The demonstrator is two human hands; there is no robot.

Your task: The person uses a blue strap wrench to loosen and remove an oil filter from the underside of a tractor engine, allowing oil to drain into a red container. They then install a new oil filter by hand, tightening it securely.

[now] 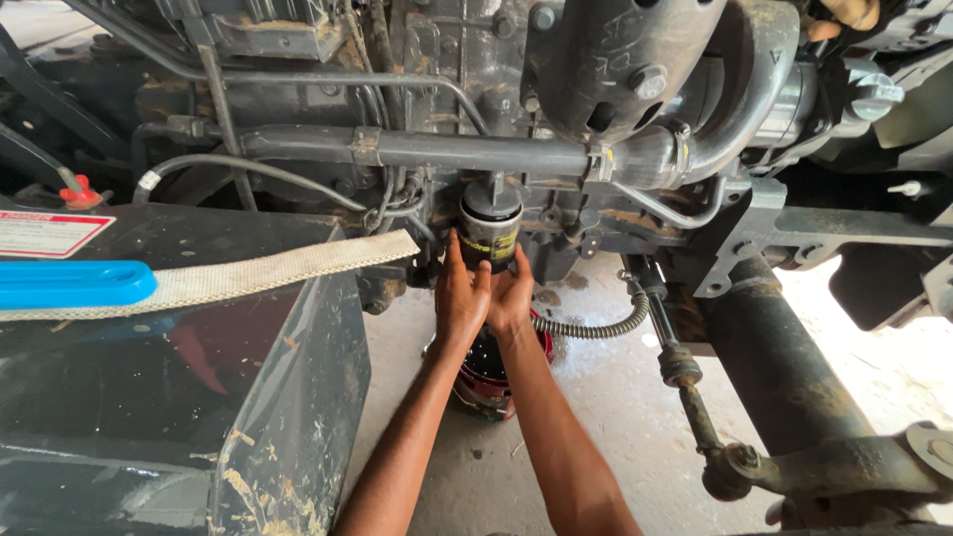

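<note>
A black cylindrical filter canister (489,226) with a yellow label hangs upright under the engine block (467,60). My left hand (459,293) cups its lower left side, fingers pointing up. My right hand (513,293) wraps the lower right side, touching the left hand. Both forearms reach up from the bottom of the view. Below the hands, a dark container with a red rim (486,372) stands on the concrete floor, partly hidden by my arms.
A black tank (159,397) with a woven strap (258,273) and a blue handle (69,283) fills the left. A thick horizontal pipe (447,151) crosses above. A corrugated metal hose (596,328), a steering rod (685,382) and an axle beam (784,367) lie at right. Another person's hand (844,15) shows at top right.
</note>
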